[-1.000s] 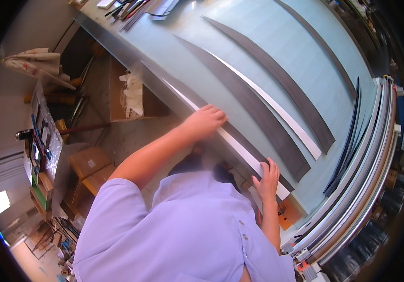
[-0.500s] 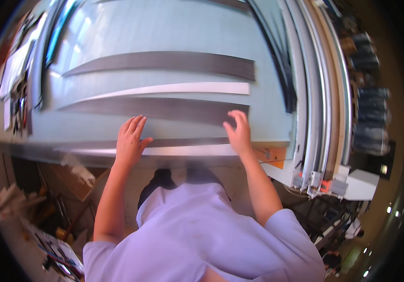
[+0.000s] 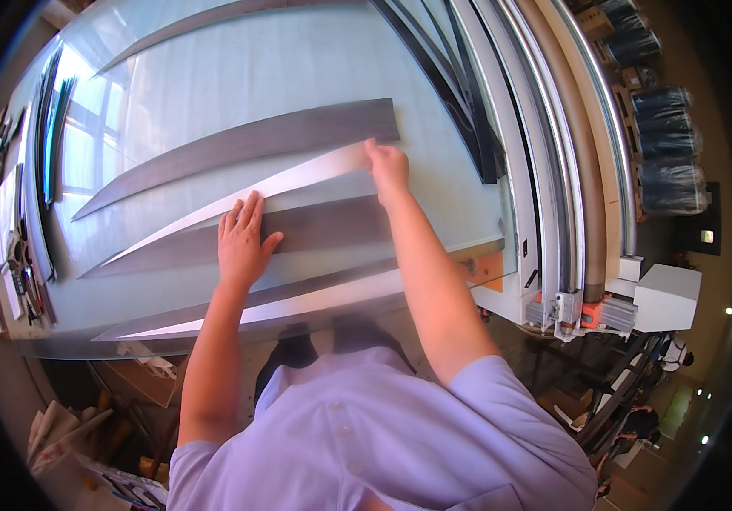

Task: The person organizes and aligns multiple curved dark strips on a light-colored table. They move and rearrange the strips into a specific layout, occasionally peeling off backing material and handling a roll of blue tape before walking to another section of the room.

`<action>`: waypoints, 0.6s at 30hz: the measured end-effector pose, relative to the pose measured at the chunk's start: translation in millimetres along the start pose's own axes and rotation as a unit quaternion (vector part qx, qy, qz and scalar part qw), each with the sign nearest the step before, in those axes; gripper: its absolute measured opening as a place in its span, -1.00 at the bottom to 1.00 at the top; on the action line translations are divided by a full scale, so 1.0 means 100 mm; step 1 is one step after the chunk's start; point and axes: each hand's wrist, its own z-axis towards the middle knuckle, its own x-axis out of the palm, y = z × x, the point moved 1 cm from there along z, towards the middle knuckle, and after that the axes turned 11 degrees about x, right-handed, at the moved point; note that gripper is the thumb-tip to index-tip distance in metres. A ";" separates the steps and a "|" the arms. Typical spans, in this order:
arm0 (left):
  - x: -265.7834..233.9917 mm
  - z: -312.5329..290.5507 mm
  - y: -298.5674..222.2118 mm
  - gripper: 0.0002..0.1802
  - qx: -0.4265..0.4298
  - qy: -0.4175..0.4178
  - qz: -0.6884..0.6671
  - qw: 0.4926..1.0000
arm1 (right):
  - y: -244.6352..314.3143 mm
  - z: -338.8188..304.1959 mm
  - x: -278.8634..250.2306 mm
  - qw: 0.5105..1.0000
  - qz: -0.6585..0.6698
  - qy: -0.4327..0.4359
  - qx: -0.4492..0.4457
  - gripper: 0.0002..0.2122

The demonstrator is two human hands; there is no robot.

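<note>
A long white tapered strip [image 3: 298,171] lies on the glass-topped table, partly over a dark grey tapered piece [image 3: 323,223]. My right hand [image 3: 389,173] pinches the strip's wide right end between thumb and fingers. My left hand [image 3: 247,245] lies flat, fingers stretched out, with its fingertips at the strip's lower edge and its palm over the dark grey piece. Beyond the strip sits another dark grey curved piece [image 3: 272,140]. Close to the table's front edge, under my forearms, is a second white strip [image 3: 315,301] on a dark piece.
Black strips [image 3: 443,89] lie at the table's far right, beside long metal and brown rollers [image 3: 594,170]. Tools and dark and blue strips [image 3: 49,162] line the left edge. Several plastic-wrapped black rolls [image 3: 671,153] stand off to the right. A further grey piece [image 3: 187,30] lies at the far side.
My right hand has moved forward and left and taken hold of the white strip's right end. My left hand has come down flat beside the strip. The whole view has shifted and turned.
</note>
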 end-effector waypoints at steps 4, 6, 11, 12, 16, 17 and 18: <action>-0.02 0.04 0.05 -0.16 0.005 0.012 -0.022 1.000 | 0.14 -0.16 -0.26 0.996 0.033 0.082 0.006 -0.69; -0.08 0.09 0.00 -0.13 -0.003 -0.057 -0.046 0.997 | 0.24 -0.34 -0.51 0.994 0.038 0.105 -0.011 -0.74; -0.50 0.40 -0.65 -0.07 0.107 -0.089 -0.045 0.989 | -0.11 -1.09 -0.98 0.949 0.182 0.253 0.045 -0.79; -0.52 0.45 -0.79 -0.36 0.135 -0.075 -0.084 0.984 | -0.19 -1.17 -1.03 0.943 0.205 0.257 0.049 -0.79; -0.11 0.51 -0.76 -0.75 0.049 0.102 -0.194 0.975 | -0.39 -1.15 -1.15 0.976 -0.084 0.192 -0.064 -0.80; -0.04 0.54 -0.72 -0.74 0.028 0.131 -0.194 0.972 | -0.41 -1.03 -1.19 0.957 -0.183 0.148 -0.172 -0.79; -0.01 0.61 -0.72 -0.74 0.008 0.161 -0.195 0.967 | -0.42 -0.87 -1.25 0.915 -0.278 0.100 -0.273 -0.76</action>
